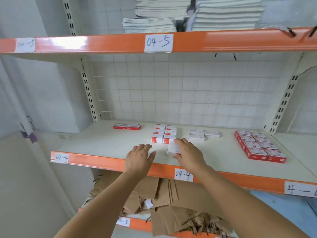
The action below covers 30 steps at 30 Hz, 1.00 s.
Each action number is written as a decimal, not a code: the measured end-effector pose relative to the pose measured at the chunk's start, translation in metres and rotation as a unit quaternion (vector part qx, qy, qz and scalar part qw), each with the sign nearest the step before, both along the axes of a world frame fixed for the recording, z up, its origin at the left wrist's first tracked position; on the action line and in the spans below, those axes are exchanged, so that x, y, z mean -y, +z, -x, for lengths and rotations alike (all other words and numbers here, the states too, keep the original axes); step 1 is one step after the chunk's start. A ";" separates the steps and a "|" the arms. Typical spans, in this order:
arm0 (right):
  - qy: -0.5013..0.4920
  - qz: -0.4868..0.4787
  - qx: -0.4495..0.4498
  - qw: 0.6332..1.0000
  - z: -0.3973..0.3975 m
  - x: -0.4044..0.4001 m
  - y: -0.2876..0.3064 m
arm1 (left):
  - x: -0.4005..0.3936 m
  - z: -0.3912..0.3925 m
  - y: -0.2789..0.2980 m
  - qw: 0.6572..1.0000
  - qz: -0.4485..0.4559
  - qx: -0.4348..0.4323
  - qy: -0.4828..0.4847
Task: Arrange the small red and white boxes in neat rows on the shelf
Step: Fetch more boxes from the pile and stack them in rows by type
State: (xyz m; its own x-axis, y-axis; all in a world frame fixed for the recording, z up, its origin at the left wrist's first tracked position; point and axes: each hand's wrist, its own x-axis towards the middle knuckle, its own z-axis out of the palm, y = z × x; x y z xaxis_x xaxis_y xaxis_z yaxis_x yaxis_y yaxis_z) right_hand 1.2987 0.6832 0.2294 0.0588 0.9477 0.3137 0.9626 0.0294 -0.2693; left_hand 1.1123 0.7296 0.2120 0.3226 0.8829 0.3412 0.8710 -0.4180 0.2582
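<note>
The right hand [187, 154] is pinching a small red and white box [173, 148], its grip closing round it just in front of the stack of like boxes [163, 133] on the shelf [103, 143]. The left hand [139, 158] is hovering open beside it, holding nothing. Pushing the box in crookedly could be nudging that stack askew. The box is sitting near the orange front edge [96, 161], so a slip risks a drop; bare shelf is lying open leftward.

Stacks of pale, thin notebooks [155, 23] fill the upper orange-edged shelf, above a white paper label [158, 42] handwritten "04-5". Below the middle shelf lie flattened brown cardboard sheets [171, 200] — crumpled, some torn.
</note>
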 end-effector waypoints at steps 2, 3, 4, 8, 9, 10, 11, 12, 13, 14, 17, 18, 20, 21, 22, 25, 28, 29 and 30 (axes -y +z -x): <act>-0.013 0.000 -0.009 1.000 0.015 -0.003 0.000 | -0.007 0.011 0.001 1.000 -0.006 0.005 -0.015; -0.019 0.000 -0.012 1.000 0.020 -0.006 0.000 | -0.010 0.015 0.002 1.000 -0.007 0.009 -0.028; -0.023 0.000 -0.017 1.000 0.025 -0.009 0.000 | -0.013 0.017 0.003 0.999 -0.004 0.014 -0.044; -0.023 0.004 -0.032 0.999 0.040 -0.021 0.001 | -0.021 0.017 0.003 0.994 0.023 0.037 -0.104; -0.020 0.008 -0.033 0.999 0.042 -0.024 0.001 | -0.023 0.016 0.003 0.992 0.027 0.039 -0.114; -0.018 0.011 -0.037 0.999 0.044 -0.027 0.000 | -0.025 0.013 0.002 0.991 0.030 0.040 -0.122; -0.015 0.011 -0.041 0.999 0.045 -0.030 0.000 | -0.028 0.011 0.001 0.990 0.033 0.039 -0.128; -0.013 0.011 -0.045 0.999 0.046 -0.033 0.000 | -0.031 0.009 0.000 0.990 0.037 0.037 -0.132; -0.010 0.012 -0.047 0.999 0.047 -0.036 -0.001 | -0.034 0.007 0.000 0.990 0.043 0.033 -0.134; -0.009 0.014 -0.051 0.999 0.047 -0.038 -0.002 | -0.036 0.005 0.000 0.989 0.047 0.029 -0.134; -0.006 0.020 -0.091 0.996 0.051 -0.044 -0.007 | -0.046 0.004 -0.002 0.991 0.050 0.030 -0.116; -0.008 0.019 -0.114 0.993 0.051 -0.045 -0.008 | -0.049 0.004 -0.002 0.993 0.050 0.032 -0.106; -0.014 0.014 -0.141 0.990 0.053 -0.047 -0.008 | -0.053 0.005 -0.001 0.995 0.048 0.036 -0.077; -0.019 0.012 -0.145 0.989 0.053 -0.049 -0.007 | -0.055 0.006 -0.001 0.996 0.049 0.039 -0.063; -0.025 0.009 -0.149 0.988 0.054 -0.050 -0.006 | -0.057 0.008 0.000 0.996 0.053 0.045 -0.053; -0.035 0.008 -0.179 0.983 0.059 -0.055 -0.005 | -0.061 0.011 0.001 0.993 0.070 0.080 -0.060; -0.038 0.031 -0.236 0.971 0.067 -0.063 -0.002 | -0.065 0.014 0.004 0.988 0.099 0.094 -0.077; -0.042 0.037 -0.246 0.968 0.069 -0.065 -0.002 | -0.066 0.015 0.004 0.986 0.110 0.085 -0.087; -0.047 0.039 -0.247 0.967 0.070 -0.067 -0.002 | -0.069 0.017 0.003 0.986 0.116 0.074 -0.098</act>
State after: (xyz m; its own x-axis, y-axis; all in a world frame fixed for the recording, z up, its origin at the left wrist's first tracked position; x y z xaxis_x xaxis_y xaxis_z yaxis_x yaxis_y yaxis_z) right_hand 1.2286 0.7500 0.2277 0.2705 0.9506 0.1525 0.7130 -0.0914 -0.6952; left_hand 1.0950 0.7982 0.2154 0.4565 0.8684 0.1936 0.7248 -0.4891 0.4851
